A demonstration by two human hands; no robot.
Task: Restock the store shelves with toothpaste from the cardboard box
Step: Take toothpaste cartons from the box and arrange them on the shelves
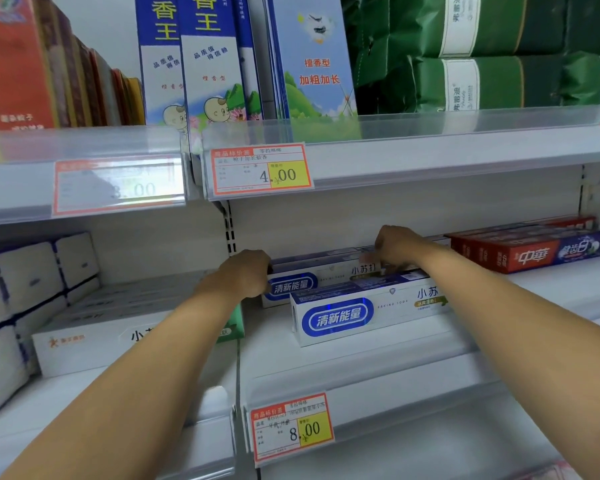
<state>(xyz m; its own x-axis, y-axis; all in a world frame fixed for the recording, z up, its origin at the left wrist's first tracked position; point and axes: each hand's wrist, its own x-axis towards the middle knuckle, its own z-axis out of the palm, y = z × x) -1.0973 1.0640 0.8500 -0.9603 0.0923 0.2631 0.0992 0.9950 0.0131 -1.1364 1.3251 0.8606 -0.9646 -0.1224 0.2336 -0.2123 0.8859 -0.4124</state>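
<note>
A shop: white metal shelves (361,362) carry clear rails (430,157) holding a red-and-yellow 4.00 price label (261,169) and an 8.00 price label (292,427), with packaged goods stocked in rows, toothpaste cartons (361,313) below, blue boxes (208,64) and green packs (482,81) above

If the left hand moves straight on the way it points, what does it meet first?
The rear toothpaste box, whose end the left hand holds now. Behind that comes probably the shelf's back wall, though depth is unclear.
</note>
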